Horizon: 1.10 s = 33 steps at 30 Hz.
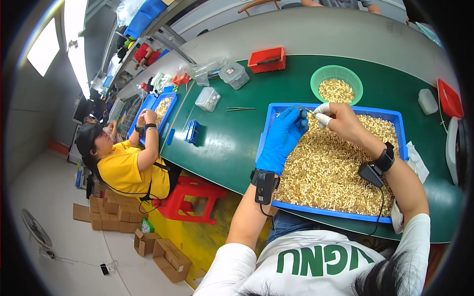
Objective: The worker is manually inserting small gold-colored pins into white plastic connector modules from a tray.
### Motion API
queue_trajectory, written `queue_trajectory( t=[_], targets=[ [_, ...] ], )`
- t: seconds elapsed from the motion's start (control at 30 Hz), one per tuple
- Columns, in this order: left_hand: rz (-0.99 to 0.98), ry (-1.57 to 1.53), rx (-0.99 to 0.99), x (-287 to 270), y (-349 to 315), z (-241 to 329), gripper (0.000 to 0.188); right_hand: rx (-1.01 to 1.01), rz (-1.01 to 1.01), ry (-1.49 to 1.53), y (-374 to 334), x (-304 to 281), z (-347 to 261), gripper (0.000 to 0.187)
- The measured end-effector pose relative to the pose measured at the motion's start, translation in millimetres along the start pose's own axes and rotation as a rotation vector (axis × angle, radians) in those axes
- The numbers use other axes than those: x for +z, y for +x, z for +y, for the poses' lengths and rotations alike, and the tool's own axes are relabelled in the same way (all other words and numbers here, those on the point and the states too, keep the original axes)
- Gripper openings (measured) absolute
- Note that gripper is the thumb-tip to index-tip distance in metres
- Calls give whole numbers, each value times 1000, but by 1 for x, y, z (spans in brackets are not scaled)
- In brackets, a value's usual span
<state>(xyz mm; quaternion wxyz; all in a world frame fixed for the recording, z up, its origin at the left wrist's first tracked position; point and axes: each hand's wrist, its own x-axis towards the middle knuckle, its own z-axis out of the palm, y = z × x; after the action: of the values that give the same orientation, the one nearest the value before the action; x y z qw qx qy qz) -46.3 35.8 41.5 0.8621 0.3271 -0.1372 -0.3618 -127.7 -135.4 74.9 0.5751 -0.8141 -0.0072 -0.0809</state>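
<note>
In front of me lies a wide blue tray (401,129) heaped with small brass-coloured cylindrical pieces (326,172). Over its far edge my two hands meet, fingertips close together. My left hand (285,135), in a blue glove, is closed in a pinch. My right hand (341,119) wears white finger covers and is pinched too. A thin, tiny item seems to span the gap between the fingertips, too small to name. Dark devices are strapped to both wrists. Just beyond the tray stands a light green plastic basket (359,87) with more of the brass pieces inside.
Tweezers (240,108), a blue rack-like block (192,131), clear plastic boxes (233,75) and a red bin (267,60) sit on the green table (222,160) to the left. A white cloth (417,165) lies right of the tray. A co-worker (131,163) in yellow sits at left.
</note>
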Motion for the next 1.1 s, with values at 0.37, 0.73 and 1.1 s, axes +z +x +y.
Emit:
queue_trajectory(
  t=[0.37,0.73,1.1],
  targets=[
    [62,106,36,3,-2,-4,12,4,-23,-49,-3,-3,2,16],
    [120,698,97,17,-2,4,19,-220,15,-472,1,-8,16,14],
    [64,1094,70,52,-25,5,22,-460,-27,-403,10,2,32,16]
  ],
)
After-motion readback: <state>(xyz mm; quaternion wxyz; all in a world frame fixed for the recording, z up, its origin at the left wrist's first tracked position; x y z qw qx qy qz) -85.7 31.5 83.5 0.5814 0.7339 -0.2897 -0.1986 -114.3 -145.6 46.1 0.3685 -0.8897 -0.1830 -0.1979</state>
